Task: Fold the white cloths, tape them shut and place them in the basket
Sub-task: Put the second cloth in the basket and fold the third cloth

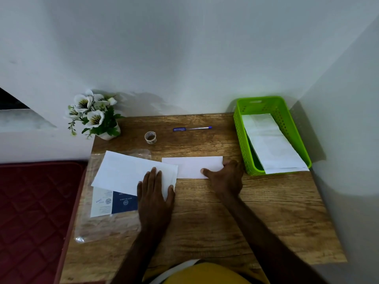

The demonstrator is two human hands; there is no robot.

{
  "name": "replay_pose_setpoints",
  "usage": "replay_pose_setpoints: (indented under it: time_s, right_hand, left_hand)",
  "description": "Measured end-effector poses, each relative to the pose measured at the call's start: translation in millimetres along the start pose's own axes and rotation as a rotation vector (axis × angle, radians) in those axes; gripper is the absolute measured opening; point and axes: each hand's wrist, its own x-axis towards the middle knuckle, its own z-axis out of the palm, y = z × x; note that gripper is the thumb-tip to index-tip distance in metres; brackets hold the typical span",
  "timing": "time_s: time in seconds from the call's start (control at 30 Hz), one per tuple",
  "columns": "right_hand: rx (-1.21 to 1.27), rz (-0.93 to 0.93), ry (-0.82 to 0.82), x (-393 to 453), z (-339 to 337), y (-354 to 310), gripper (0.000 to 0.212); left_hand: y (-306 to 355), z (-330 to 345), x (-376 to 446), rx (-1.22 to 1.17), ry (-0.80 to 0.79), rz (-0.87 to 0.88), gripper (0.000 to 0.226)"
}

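Observation:
A folded white cloth [190,166] lies flat in the middle of the wooden table [256,212]. My right hand [226,178] grips its right end, thumb on top and fingers curled round the edge. A larger white sheet [125,171] lies to its left, slightly overlapping it. My left hand [154,193] rests flat on that sheet's near right corner, fingers straight. A small roll of clear tape [150,137] stands behind them. The green basket [242,128] at the right back corner holds folded white cloths [270,144].
A blue pen [191,128] lies behind the cloths. A pot of white flowers [94,115] stands at the table's back left corner. A clear plastic sleeve with a blue and white card [114,202] lies under the left sheet. A dark red mattress [34,212] lies left of the table.

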Motion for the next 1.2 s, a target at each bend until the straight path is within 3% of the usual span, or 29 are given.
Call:
replay_pose_setpoints:
  time_s: [0.23, 0.37, 0.47, 0.57, 0.67, 0.83, 1.2]
  right_hand:
    - [0.150, 0.011, -0.007, 2, -4, -1, 0.052]
    - [0.470, -0.021, -0.151, 6, -8, 2, 0.057]
    - [0.462, -0.173, -0.193, 2, -15, 2, 0.034]
    - [0.413, -0.375, -0.082, -11, -28, -1, 0.019]
    - [0.474, -0.491, 0.031, -25, -46, -5, 0.021]
    - [0.668, -0.492, 0.042, -39, -77, -3, 0.014]
    - [0.583, -0.378, -0.037, -46, -83, 39, 0.020]
  left_hand:
    - [2, -2, 0, -0.008, 0.003, -0.003, 0.070]
    - [3, -4, -1, -0.007, 0.012, 0.010, 0.068]
    - [5, -5, -2, 0.004, 0.040, 0.054, 0.060]
    - [2, -5, -3, 0.001, 0.057, 0.063, 0.045]
    - [0, -6, -3, 0.020, 0.057, 0.091, 0.036]
    - [3, -8, 0, 0.083, 0.038, 0.147, 0.027]
    - [2, -17, 5, 0.159, -0.054, 0.211, 0.027]
